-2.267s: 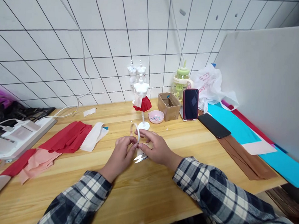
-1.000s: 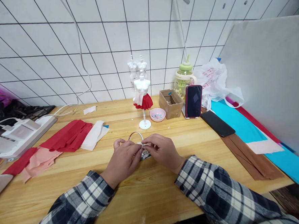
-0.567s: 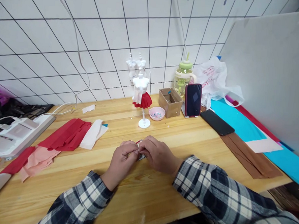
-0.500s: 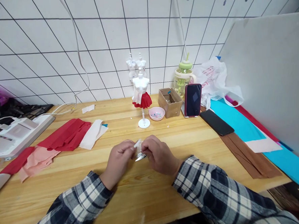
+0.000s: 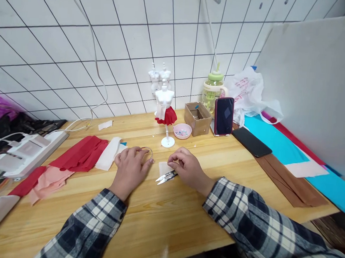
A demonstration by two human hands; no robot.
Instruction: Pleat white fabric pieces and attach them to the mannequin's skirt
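Observation:
My right hand [image 5: 187, 167] is closed around the handle end of small thread snips [image 5: 166, 177], whose metal blades point left and stand apart. Beneath the blades is a small piece of thin white fabric [image 5: 163, 168], close to the curled thumb and forefinger. My left hand [image 5: 130, 169] is low over the table with its fingers spread. A thin round loop [image 5: 150, 150] shows at its fingertips; whether they touch it I cannot tell. Beyond the hands stands a small white dress-form mannequin [image 5: 165, 99] in a red skirt [image 5: 168, 116], with a strip of white cloth hanging at its front.
Red cloth [image 5: 79, 154], white cloth [image 5: 108, 154] and a power strip [image 5: 33, 155] lie left. Behind are a pink bead bowl [image 5: 182, 131], a cardboard box [image 5: 202, 125], a propped phone [image 5: 223, 116] and a green-lidded bottle [image 5: 213, 88]. Brown cloth [image 5: 291, 187] lies right.
My hands have moved apart. The left has let go of the white fabric and shifted left to the thin loop, its fingers opening. The fabric now lies lower, under the snips.

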